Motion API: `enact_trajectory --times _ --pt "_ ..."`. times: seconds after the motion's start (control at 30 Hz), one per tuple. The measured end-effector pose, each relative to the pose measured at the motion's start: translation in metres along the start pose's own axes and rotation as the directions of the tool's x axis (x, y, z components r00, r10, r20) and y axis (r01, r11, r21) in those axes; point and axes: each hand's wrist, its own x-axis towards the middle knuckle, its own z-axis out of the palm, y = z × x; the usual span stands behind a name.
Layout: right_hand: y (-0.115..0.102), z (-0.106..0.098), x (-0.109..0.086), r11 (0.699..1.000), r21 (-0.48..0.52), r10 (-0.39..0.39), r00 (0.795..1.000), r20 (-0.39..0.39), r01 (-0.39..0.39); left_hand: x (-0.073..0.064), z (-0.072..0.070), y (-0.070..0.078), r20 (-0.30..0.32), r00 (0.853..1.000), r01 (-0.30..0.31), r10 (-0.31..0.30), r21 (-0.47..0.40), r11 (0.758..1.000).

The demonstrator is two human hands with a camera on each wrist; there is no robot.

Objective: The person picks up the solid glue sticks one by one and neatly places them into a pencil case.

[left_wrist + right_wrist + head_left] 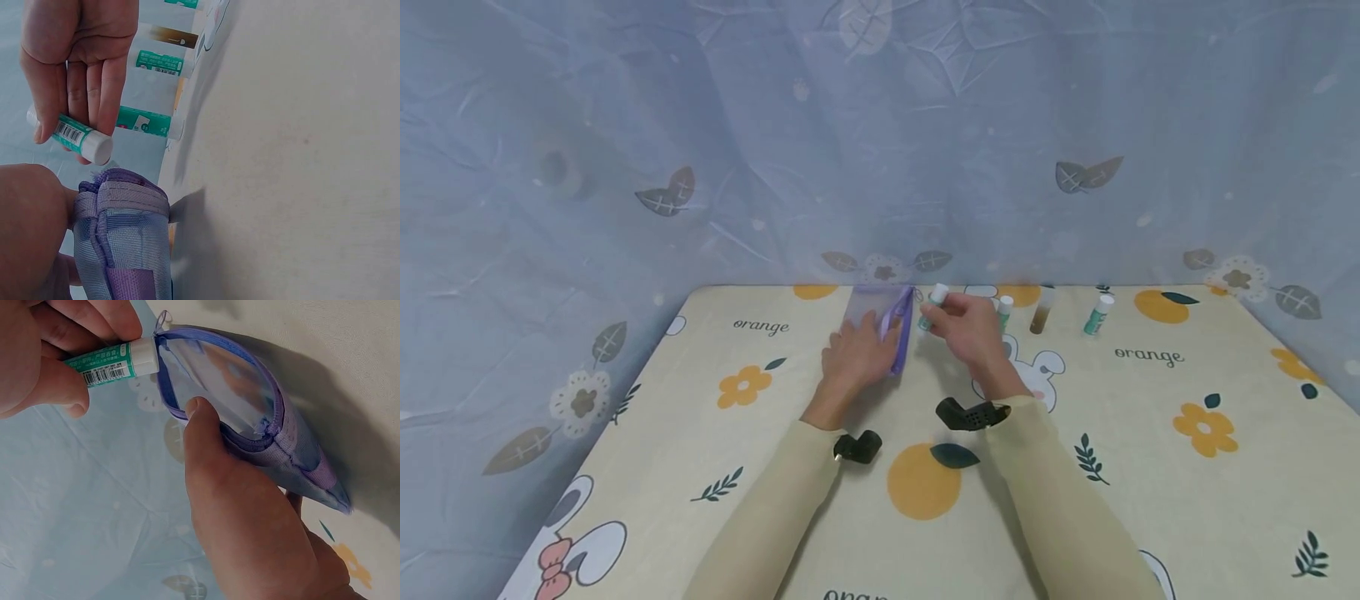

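Note:
My left hand [859, 352] grips a purple mesh zipper pouch [300, 444], its thumb hooked over the rim of the unzipped mouth. The mouth gapes open in the right wrist view. Between thumb and fingers of my right hand [973, 329] is a green-and-white glue stick [69, 133] with a white cap. The cap end of this stick [112, 365] is right at the edge of the pouch mouth. Inside the pouch, the see-through mesh makes it hard to tell the contents.
More glue sticks stand on the table to the right, one [1004, 310] close behind my right hand and another [1099, 315] farther right. Between them stands a clear tube with brown contents [1041, 313]. A patterned cloth [760, 467] covers the table; a blue-grey curtain [880, 150] hangs behind.

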Motion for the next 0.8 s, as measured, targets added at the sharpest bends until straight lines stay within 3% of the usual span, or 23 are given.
enact_trajectory --times 0.5,0.8 --pt "0.0007 0.0004 0.0055 0.999 0.025 0.030 0.998 0.047 -0.031 0.0002 0.0020 -0.0012 -0.001 1.000 -0.012 0.012 -0.003 1.000" --pt "-0.0001 0.0048 0.0070 1.000 -0.012 -0.015 0.998 0.061 0.016 0.0009 0.0047 -0.0023 -0.023 1.000 -0.019 0.020 0.005 1.000"
